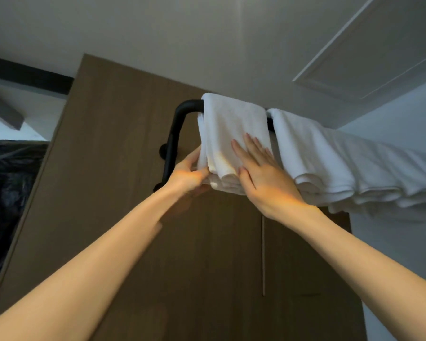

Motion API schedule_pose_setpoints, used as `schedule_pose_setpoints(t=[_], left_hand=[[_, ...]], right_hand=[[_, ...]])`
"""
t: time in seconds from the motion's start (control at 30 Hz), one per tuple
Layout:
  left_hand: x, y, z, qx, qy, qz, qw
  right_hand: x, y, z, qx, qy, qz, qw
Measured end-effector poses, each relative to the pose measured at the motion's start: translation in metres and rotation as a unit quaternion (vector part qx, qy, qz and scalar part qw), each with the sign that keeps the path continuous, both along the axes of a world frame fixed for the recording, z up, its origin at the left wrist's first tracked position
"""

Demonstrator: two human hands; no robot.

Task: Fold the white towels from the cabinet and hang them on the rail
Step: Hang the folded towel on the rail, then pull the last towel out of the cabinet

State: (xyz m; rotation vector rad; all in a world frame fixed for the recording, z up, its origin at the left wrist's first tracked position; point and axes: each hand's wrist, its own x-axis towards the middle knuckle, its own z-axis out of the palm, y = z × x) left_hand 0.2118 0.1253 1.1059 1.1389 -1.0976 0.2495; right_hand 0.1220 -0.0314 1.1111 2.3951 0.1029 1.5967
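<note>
Pinching towel (231,129) hem at 7 o'clock with left hand (187,177); pressing its face with right hand (268,179), fingers (252,147) spread flat. Draped 12-to-6 over rail (180,116); probably wants a tug toward 6.

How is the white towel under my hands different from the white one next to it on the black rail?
The folded white terry towel under the hands hangs by the black metal rail's bend; the neighbouring white towel hangs to its right. The first is being handled: the left hand pinches its lower edge, the right hand presses flat on its front; the neighbour is untouched. Both are white, folded, draped over the rail.
</note>
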Motion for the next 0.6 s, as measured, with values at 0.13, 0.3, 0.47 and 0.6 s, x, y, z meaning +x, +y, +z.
schedule_pose_setpoints(t=[0.13,0.3,0.47,0.6], left_hand=[[-0.013,0.008,-0.019,-0.039,0.045,0.020,0.998],[-0.022,0.018,-0.048,-0.012,0.002,0.090,0.996],[-0.039,0.023,-0.097,0.027,-0.075,0.187,0.979],[-0.056,0.021,-0.140,0.065,-0.099,0.259,0.959]], right_hand=[[-0.012,0.000,-0.020,0.003,-0.009,0.027,1.000],[-0.027,-0.005,-0.060,-0.018,-0.048,0.064,0.997],[-0.041,-0.015,-0.112,-0.012,-0.024,0.088,0.996],[-0.048,-0.027,-0.158,0.005,0.020,0.088,0.996]])
